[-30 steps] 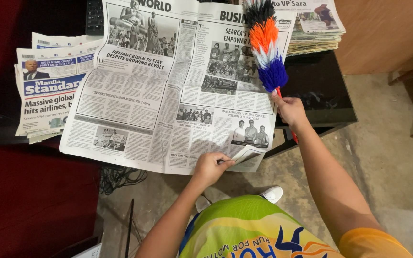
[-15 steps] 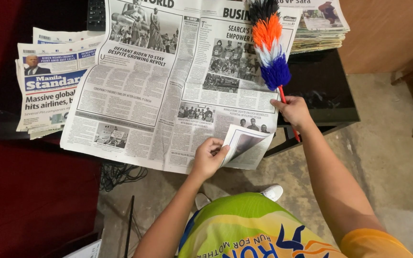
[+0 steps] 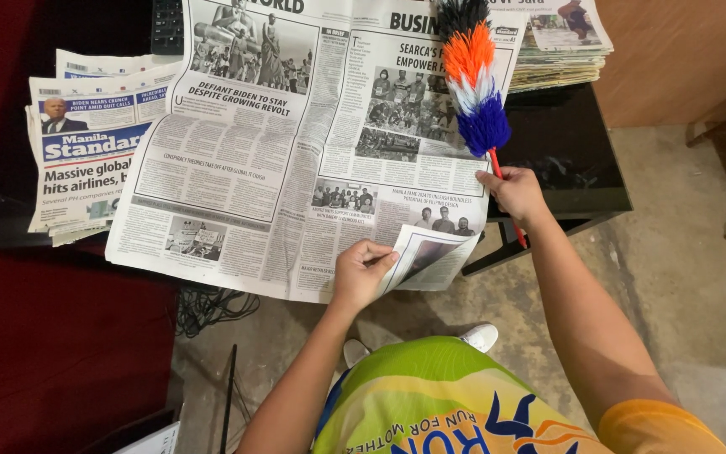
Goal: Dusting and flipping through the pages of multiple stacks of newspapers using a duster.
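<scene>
Since a second ago the left hand [image 3: 361,273] has peeled the near right corner of the open newspaper [image 3: 296,160] up off the counter [image 3: 581,168], so the corner now curls over and you can see the page underneath. Fingers are pinched on that corner edge, thumb on top. Most of the paper spreads flat ahead and to the left of that hand, with its near edge hanging over the counter's front.

Right hand [image 3: 514,193] hasn't really gone anywhere; it's wrapped closed around the thin red handle of a feather duster [image 3: 472,76]. The fluffy head, banded black, orange, white and blue, sticks out straight ahead of that hand and lies over the right side of the open page.

Further left of the left hand there's a small pile of folded newspapers [image 3: 86,160], partly tucked under the open one. Ahead and right of the duster hand sits a thicker stack of papers [image 3: 565,42] at the far corner of the dark counter. Below, bare concrete floor [image 3: 682,277], and some black cables [image 3: 212,307] near the left arm.
</scene>
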